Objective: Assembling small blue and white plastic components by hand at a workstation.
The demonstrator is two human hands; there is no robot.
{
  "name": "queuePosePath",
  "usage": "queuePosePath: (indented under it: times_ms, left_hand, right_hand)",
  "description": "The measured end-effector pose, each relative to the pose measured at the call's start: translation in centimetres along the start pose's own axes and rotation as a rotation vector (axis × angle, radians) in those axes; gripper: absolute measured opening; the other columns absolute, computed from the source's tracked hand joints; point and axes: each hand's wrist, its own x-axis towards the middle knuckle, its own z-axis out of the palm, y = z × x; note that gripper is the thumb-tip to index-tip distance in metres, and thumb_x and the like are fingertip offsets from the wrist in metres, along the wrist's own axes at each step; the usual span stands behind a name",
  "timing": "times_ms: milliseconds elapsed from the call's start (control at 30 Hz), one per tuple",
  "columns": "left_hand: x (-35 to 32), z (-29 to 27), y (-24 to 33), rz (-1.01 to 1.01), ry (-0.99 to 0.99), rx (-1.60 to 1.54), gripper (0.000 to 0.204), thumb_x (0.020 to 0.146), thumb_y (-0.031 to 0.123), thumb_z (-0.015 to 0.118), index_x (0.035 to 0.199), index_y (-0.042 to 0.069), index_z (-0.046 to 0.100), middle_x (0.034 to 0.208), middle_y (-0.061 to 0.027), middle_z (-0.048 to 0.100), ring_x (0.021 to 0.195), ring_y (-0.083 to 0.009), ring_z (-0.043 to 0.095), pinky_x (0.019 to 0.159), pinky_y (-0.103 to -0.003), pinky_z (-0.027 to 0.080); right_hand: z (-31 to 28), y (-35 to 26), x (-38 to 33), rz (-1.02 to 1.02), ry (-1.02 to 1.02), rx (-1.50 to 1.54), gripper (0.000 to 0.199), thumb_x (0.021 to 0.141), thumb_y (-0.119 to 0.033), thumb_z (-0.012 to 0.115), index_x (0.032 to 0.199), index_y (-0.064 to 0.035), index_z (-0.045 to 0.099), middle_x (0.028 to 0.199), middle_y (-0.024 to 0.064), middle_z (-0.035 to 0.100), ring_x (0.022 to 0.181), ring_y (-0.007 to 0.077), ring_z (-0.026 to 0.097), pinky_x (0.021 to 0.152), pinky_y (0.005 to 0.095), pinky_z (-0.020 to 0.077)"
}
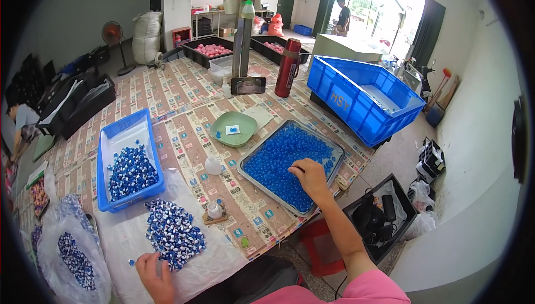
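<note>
The left hand (155, 273) lies low at the near edge of the surface (184, 86), on a white sheet (214, 251). Its fingers touch the near side of a pile of blue and white pieces (174, 231); I cannot tell if the grip has hold of one. One small blue piece (131, 261) lies alone just beside this hand. Left of it sits a clear bag (72, 248) with more of the same pieces. The right hand (310, 177) reaches out over a metal tray (339, 149) full of little blue balls (278, 159). Its fingers are bent down into the balls, and the grip is partly closed, but what it holds is hidden. Between the hands stand a small round jar (214, 209) and a small clear bottle (213, 164). Farther left is a blue bin (125, 128) with more blue and white pieces. Past the tray lies a green plate (234, 128). Farther still stand a red flask (288, 67) and a big blue crate (362, 95).
</note>
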Motion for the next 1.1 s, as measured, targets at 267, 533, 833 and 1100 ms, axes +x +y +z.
queuePosePath:
  times_ms: [267, 533, 833, 1100]
  left_hand:
    - [0.0, 0.9, -0.3, 0.006, -0.018, -0.041, 0.028, 0.081, 0.003, 0.063, 0.109, -0.002, 0.061, 0.107, -0.0164, 0.056, 0.100, -0.0324, 0.055, 0.090, -0.039, 0.044]
    - [-1.2, -0.3, 0.2, -0.046, 0.038, -0.060, 0.025, 0.080, 0.003, 0.065, 0.105, -0.001, 0.061, 0.104, -0.0164, 0.055, 0.097, -0.0327, 0.056, 0.087, -0.038, 0.045]
    - [-1.7, -1.0, -0.7, -0.052, 0.012, -0.038, 0.020, 0.079, 0.002, 0.065, 0.100, 0.000, 0.063, 0.100, -0.0150, 0.059, 0.095, -0.0322, 0.055, 0.084, -0.038, 0.046]
    - [-2.1, -1.0, -0.8, -0.025, 0.014, 0.010, 0.024, 0.076, -0.002, 0.065, 0.101, 0.001, 0.065, 0.100, -0.0146, 0.060, 0.096, -0.0315, 0.056, 0.084, -0.038, 0.046]
  right_hand:
    - [-0.5, -4.5, -0.2, 0.047, -0.029, 0.305, 0.011, 0.079, -0.009, 0.077, 0.087, -0.0031, 0.074, 0.084, 0.0065, 0.067, 0.072, 0.0144, 0.062, 0.062, 0.0273, 0.0482]
    - [-0.6, -9.9, -1.8, -0.013, -0.241, 0.496, 0.018, 0.080, 0.004, 0.070, 0.097, -0.0023, 0.072, 0.098, 0.0046, 0.064, 0.083, 0.0108, 0.062, 0.071, 0.0220, 0.0500]
    - [1.7, -15.0, -5.0, 0.012, -0.519, 0.835, 0.020, 0.083, 0.003, 0.069, 0.102, -0.0017, 0.070, 0.105, 0.0052, 0.062, 0.092, 0.0117, 0.064, 0.079, 0.0231, 0.0532]
    - [3.0, -17.4, -6.1, 0.026, -0.667, 0.881, 0.019, 0.083, 0.003, 0.069, 0.102, -0.0013, 0.069, 0.107, 0.0050, 0.062, 0.093, 0.0106, 0.062, 0.078, 0.0226, 0.0520]
